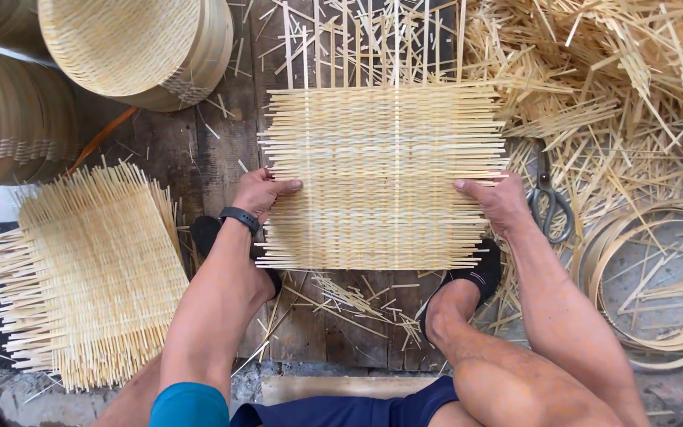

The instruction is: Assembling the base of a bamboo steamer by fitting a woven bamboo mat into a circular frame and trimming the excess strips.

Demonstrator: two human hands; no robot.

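A square woven mat of pale bamboo strips (381, 170) lies flat on dark wooden planks in front of me, with loose strip ends sticking out at its far edge. My left hand (261, 192) presses on the mat's left edge, thumb over the weave; a black band sits on that wrist. My right hand (495, 200) holds the mat's right edge the same way. Both feet in black shoes rest below the mat's near edge.
A stack of finished woven mats (88, 273) lies at the left. Round bamboo steamer baskets (140, 47) stand at the top left. Scissors (549, 205) lie right of my right hand. Loose bamboo strips (610, 71) pile at the top right; bamboo hoops (646, 281) lie at the right.
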